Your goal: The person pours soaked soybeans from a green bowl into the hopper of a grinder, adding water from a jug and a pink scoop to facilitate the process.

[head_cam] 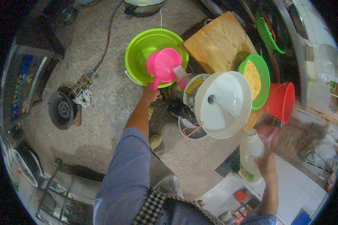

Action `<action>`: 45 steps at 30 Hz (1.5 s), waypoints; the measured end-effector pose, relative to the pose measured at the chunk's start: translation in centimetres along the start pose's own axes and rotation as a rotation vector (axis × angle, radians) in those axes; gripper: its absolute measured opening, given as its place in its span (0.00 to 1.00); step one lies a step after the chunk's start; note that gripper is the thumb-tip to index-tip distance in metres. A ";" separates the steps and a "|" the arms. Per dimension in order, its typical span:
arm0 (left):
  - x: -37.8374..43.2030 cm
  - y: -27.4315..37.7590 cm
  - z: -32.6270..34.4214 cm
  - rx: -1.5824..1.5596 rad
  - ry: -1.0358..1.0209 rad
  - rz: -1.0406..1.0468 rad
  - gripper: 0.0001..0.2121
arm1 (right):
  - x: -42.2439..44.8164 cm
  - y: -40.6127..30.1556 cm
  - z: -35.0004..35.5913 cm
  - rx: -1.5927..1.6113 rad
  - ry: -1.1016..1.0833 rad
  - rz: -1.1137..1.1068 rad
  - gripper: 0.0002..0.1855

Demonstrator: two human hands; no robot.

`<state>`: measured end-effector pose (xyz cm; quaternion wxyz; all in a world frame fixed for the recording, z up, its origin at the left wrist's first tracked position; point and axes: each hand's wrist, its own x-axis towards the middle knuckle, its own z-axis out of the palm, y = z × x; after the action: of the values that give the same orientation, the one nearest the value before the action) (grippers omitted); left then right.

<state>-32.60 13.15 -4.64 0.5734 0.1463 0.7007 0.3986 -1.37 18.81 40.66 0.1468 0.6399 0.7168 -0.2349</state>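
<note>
My left hand (151,93) grips the handle of a pink plastic dipper (164,63), held over a lime green basin (135,59) on the floor side. A small white spout (180,72) of a grinding machine (190,88) points at the dipper. On top of the machine sits a wide white funnel hopper (224,118), wet inside, with a thin stream of liquid across it. My right hand (263,163) holds a translucent plastic jug (250,152) beside the hopper; its mouth is near the hopper's rim. Liquid shows in the dipper.
A green bowl of yellow beans (252,80) and a red bucket (280,102) stand at the right. A wooden board (219,42) lies behind the machine. A gas burner (63,108) with a hose is on the floor at left. A metal pot (143,7) is at the top.
</note>
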 end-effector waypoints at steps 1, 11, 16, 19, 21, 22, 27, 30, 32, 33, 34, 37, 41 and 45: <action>0.3 0.1 0.3 0.060 0.022 -0.020 0.23 | -0.1 0.7 -0.1 -0.006 0.000 0.003 0.24; 1.1 -0.9 0.6 0.043 -0.013 -0.060 0.23 | -1.8 6.2 -0.5 0.004 -0.162 0.274 0.23; 1.8 -0.8 0.2 0.134 0.019 0.051 0.23 | -1.9 5.4 -1.3 -0.088 -0.162 0.220 0.23; 1.9 -1.3 -0.1 0.076 0.010 -0.004 0.24 | -2.2 5.7 -1.5 -0.098 -0.142 0.278 0.23; 2.1 -0.9 -0.1 0.071 -0.018 -0.037 0.25 | -2.3 5.1 -1.8 -0.070 -0.138 0.272 0.24; 2.1 -0.5 -0.2 0.070 -0.028 -0.054 0.26 | -2.2 4.0 -2.5 -0.066 -0.147 0.220 0.26; 2.1 0.4 -0.7 0.038 -0.050 -0.101 0.25 | -3.0 2.8 -5.4 -0.041 -0.152 0.204 0.31; 2.1 1.5 -0.9 0.000 -0.093 -0.140 0.24 | -2.9 5.6 -7.0 -0.047 -0.141 0.243 0.34; 2.1 2.4 -1.2 -0.015 -0.137 -0.183 0.23 | -2.7 8.8 -7.9 -0.095 -0.082 0.242 0.36; 2.2 2.9 -1.4 -0.004 -0.163 -0.201 0.23 | -2.5 10.7 -9.1 -0.121 -0.015 0.215 0.35; 2.1 3.0 -1.5 0.002 -0.188 -0.221 0.23 | -2.2 12.4 -10.3 -0.153 0.050 0.186 0.33; 1.8 2.8 -1.7 0.084 -0.042 -0.183 0.23 | 1.3 11.2 -12.7 -0.118 0.266 0.129 0.29; 2.1 3.7 -0.9 0.149 -0.133 -0.175 0.23 | 9.6 5.3 -15.9 0.002 0.564 0.084 0.25; 3.5 -3.6 -4.3 -0.230 -0.035 -0.105 0.23 | 23.3 -3.7 -12.8 0.538 0.351 -0.078 0.19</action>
<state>-36.72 11.53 -9.55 0.6184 0.0497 0.6470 0.4432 -7.04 45.03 40.18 -0.1626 0.6585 0.6673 -0.3075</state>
